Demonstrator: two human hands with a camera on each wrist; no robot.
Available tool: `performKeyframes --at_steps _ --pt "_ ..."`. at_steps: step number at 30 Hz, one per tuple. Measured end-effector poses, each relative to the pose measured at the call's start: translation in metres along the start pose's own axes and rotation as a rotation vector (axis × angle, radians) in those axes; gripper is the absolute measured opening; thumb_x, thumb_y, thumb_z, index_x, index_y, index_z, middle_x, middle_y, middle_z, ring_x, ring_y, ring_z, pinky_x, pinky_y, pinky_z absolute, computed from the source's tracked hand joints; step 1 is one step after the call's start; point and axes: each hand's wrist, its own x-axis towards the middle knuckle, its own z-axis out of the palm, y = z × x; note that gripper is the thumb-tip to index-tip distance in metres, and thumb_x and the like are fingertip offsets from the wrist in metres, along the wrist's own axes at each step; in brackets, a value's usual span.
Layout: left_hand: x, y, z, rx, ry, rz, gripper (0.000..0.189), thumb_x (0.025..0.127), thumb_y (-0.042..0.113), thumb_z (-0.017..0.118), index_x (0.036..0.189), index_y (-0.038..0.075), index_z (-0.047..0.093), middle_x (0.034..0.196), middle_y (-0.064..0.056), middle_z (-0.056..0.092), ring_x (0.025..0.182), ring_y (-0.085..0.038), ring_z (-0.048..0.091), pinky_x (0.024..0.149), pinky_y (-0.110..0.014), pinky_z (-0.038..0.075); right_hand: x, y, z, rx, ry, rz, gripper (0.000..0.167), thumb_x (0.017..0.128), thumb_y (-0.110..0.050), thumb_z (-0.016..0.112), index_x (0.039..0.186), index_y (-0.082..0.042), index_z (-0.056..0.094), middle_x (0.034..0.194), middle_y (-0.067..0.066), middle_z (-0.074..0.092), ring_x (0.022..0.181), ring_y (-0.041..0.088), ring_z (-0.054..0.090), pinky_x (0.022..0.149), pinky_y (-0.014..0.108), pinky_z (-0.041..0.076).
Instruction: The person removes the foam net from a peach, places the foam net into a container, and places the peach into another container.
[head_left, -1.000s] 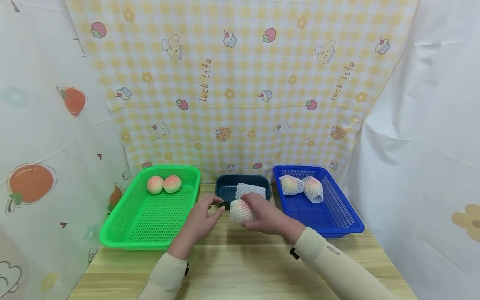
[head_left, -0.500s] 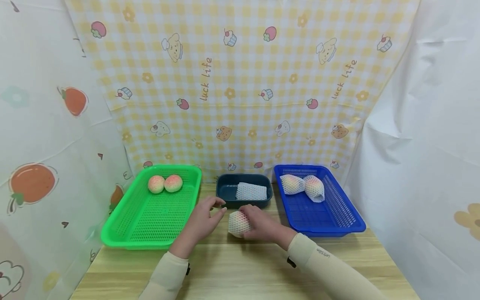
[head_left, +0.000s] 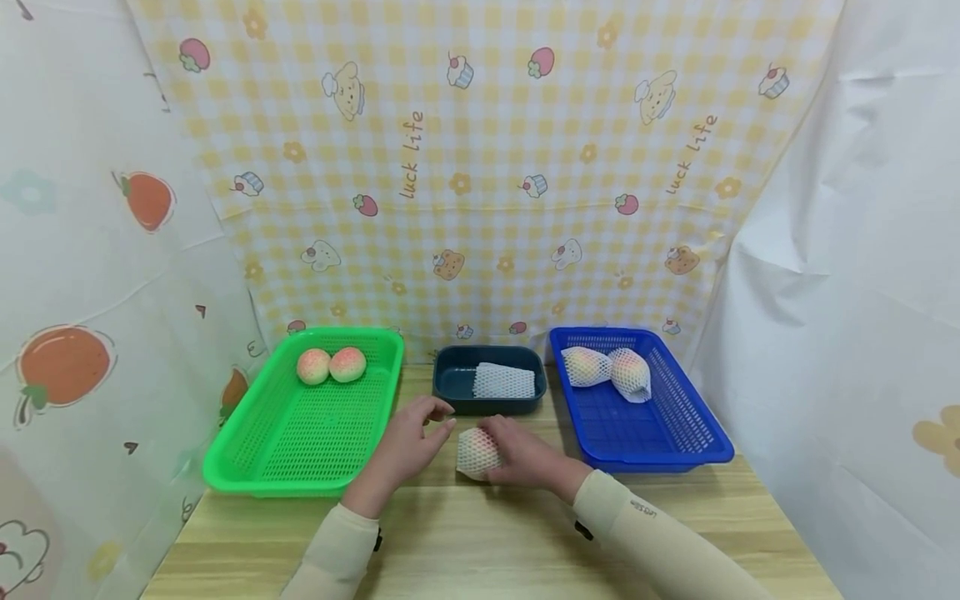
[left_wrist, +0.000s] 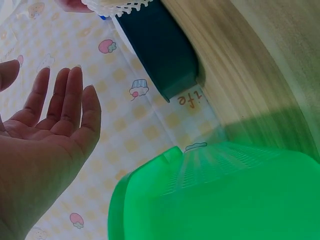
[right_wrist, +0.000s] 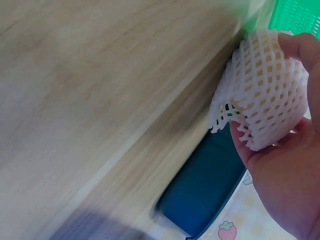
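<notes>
Head view: I have the right hand (head_left: pixel 525 452) curled round a pink-and-cream peach in a white foam-net sleeve (head_left: pixel 477 454), at the table's (head_left: pixel 480 550) middle, in front of the dark teal rectangular tray (head_left: pixel 487 407) by the back edge. Whether it touches the wood, I cannot tell. The left hand (head_left: pixel 405 440) is near it, fingers loosely bent, holding nothing. I judge the step in hand to be settling the sleeve; the right wrist view shows its hem hanging loose. Once snug, the next move probably calls for a gentle carry to the blue perforated plastic basket (head_left: pixel 622 433) at the back right corner, beside two sleeved peaches (head_left: pixel 630 373).
</notes>
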Motion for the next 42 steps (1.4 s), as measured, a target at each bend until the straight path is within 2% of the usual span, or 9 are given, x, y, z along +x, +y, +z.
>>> performKeyframes --at_steps 5,8,15,20,23,26,30,38,42 --pt "-0.001 0.0 0.0 0.001 0.005 0.013 0.014 0.106 0.015 0.075 0.117 0.007 0.076 0.115 -0.007 0.073 0.11 -0.028 0.07 0.095 -0.054 0.06 0.0 0.002 0.001 0.012 0.001 0.0 0.074 0.095 -0.036 0.089 0.155 -0.016 0.049 0.143 0.0 0.06 0.128 0.015 0.058 0.112 0.044 0.053" --pt "-0.002 0.0 0.0 -0.005 -0.006 -0.011 0.013 0.106 0.016 0.075 0.117 0.009 0.076 0.116 -0.007 0.073 0.111 -0.028 0.07 0.095 -0.054 0.06 0.0 0.004 0.002 0.005 0.002 -0.006 0.076 0.095 -0.038 0.089 0.156 -0.016 0.049 0.144 0.001 0.06 0.128 0.015 0.058 0.113 0.044 0.053" --pt "-0.002 0.0 0.001 -0.015 -0.021 -0.037 0.018 0.107 0.017 0.075 0.12 0.005 0.076 0.119 -0.008 0.073 0.114 -0.028 0.069 0.099 -0.055 0.059 -0.003 0.004 -0.003 -0.004 0.033 0.03 0.092 0.091 -0.052 0.09 0.16 -0.01 0.047 0.145 0.006 0.059 0.129 0.019 0.059 0.112 0.046 0.053" --pt "-0.001 -0.003 0.003 0.005 -0.019 -0.04 0.017 0.107 0.018 0.075 0.12 0.008 0.076 0.119 -0.005 0.073 0.114 -0.025 0.069 0.1 -0.052 0.058 -0.012 0.002 -0.018 0.092 0.059 0.079 0.098 0.092 -0.059 0.088 0.164 -0.008 0.044 0.157 0.013 0.055 0.141 0.028 0.056 0.117 0.051 0.05" --pt "-0.002 -0.003 0.003 0.003 -0.02 -0.044 0.015 0.107 0.018 0.075 0.12 0.01 0.076 0.119 -0.004 0.073 0.114 -0.024 0.069 0.102 -0.052 0.058 -0.019 0.0 -0.029 0.154 0.088 0.077 0.096 0.094 -0.055 0.087 0.165 -0.008 0.044 0.161 0.015 0.053 0.146 0.035 0.054 0.117 0.056 0.049" --pt "-0.002 -0.003 0.002 0.0 -0.023 -0.054 0.015 0.107 0.018 0.076 0.12 0.011 0.076 0.119 -0.003 0.073 0.115 -0.024 0.068 0.102 -0.052 0.058 -0.025 -0.001 -0.039 0.183 0.116 0.067 0.094 0.096 -0.054 0.086 0.166 -0.008 0.043 0.161 0.014 0.052 0.147 0.037 0.054 0.116 0.057 0.049" --pt "-0.003 -0.003 0.001 0.005 -0.023 -0.056 0.016 0.107 0.019 0.075 0.121 0.011 0.076 0.119 -0.002 0.073 0.115 -0.024 0.068 0.099 -0.052 0.059 -0.031 -0.003 -0.05 0.203 0.133 0.077 0.096 0.096 -0.053 0.086 0.168 -0.011 0.04 0.162 0.011 0.052 0.148 0.034 0.054 0.116 0.055 0.05" --pt "-0.004 -0.002 0.0 -0.005 -0.035 -0.05 0.015 0.107 0.019 0.075 0.12 0.012 0.076 0.121 -0.008 0.074 0.115 -0.025 0.068 0.099 -0.053 0.059 -0.039 -0.005 -0.056 0.226 0.162 0.083 0.095 0.096 -0.051 0.087 0.169 -0.014 0.039 0.164 0.013 0.049 0.149 0.034 0.051 0.118 0.057 0.048" --pt "-0.004 -0.004 0.001 -0.025 -0.039 -0.06 0.013 0.108 0.019 0.075 0.12 0.013 0.076 0.12 -0.005 0.074 0.114 -0.025 0.069 0.101 -0.053 0.058 -0.04 -0.007 -0.049 0.296 0.182 0.146 0.099 0.096 -0.053 0.086 0.171 -0.014 0.035 0.169 0.014 0.044 0.153 0.037 0.047 0.12 0.06 0.045"
